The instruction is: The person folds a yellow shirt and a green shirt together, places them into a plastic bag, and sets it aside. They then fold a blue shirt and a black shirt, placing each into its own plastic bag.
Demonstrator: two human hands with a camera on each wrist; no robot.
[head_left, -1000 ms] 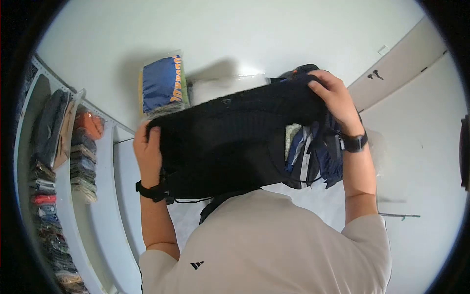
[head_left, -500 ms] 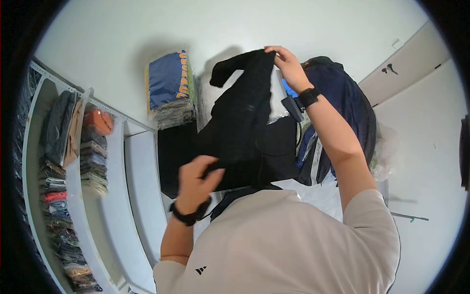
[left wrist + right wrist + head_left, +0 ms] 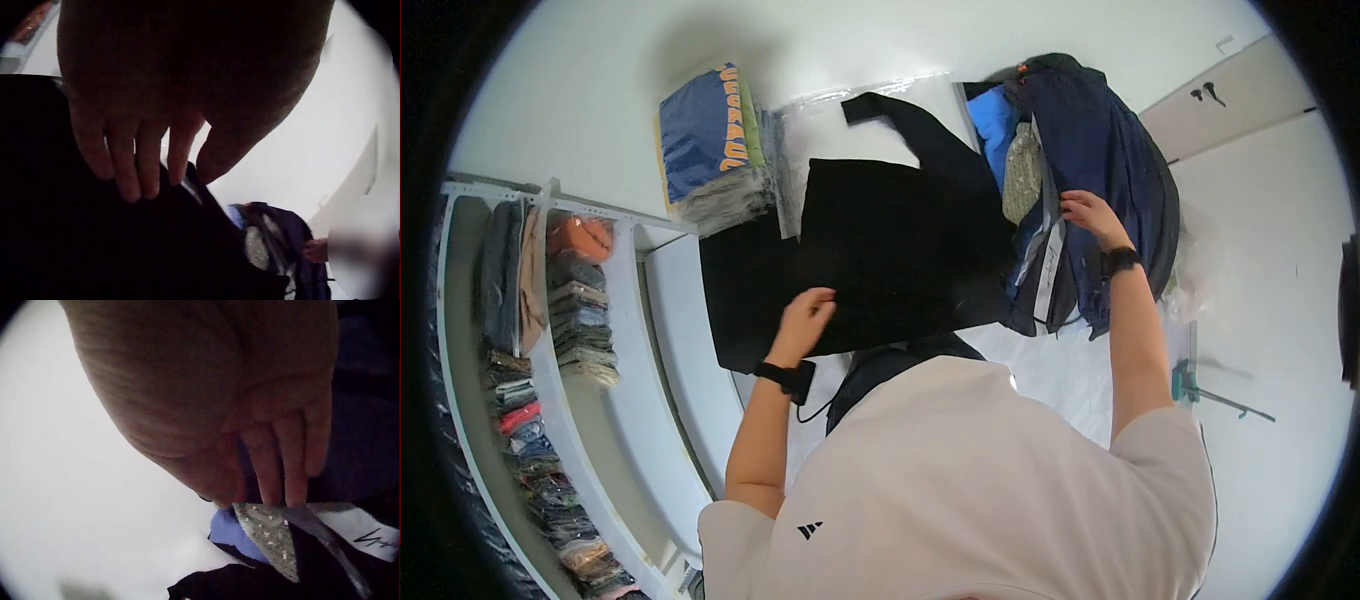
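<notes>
A black long-sleeved garment [image 3: 890, 250] lies spread in front of the person, one sleeve [image 3: 915, 122] reaching up and to the left. Over its lower left part hovers the left hand [image 3: 802, 325], fingers loosely extended, with nothing in its grasp. In the left wrist view its fingers [image 3: 147, 169] hang over the black cloth. The right hand [image 3: 1100, 222] is beside a heap of clothes with a dark navy jacket [image 3: 1110, 150] on it. Its fingers [image 3: 294, 462] are relaxed and hold nothing in the right wrist view.
Packaged clothes [image 3: 700, 135] in clear bags are stacked at the back left. A blue garment [image 3: 992, 125] and a speckled grey-green one [image 3: 1022, 175] show in the heap at the right. Shelves [image 3: 615, 300] with folded, bagged clothes stand along the left.
The black garment went from being held up in both hands to lying down, its sleeve let go by the right hand. That hand moved right and down to the heap; the left hand shifted slightly upward.
</notes>
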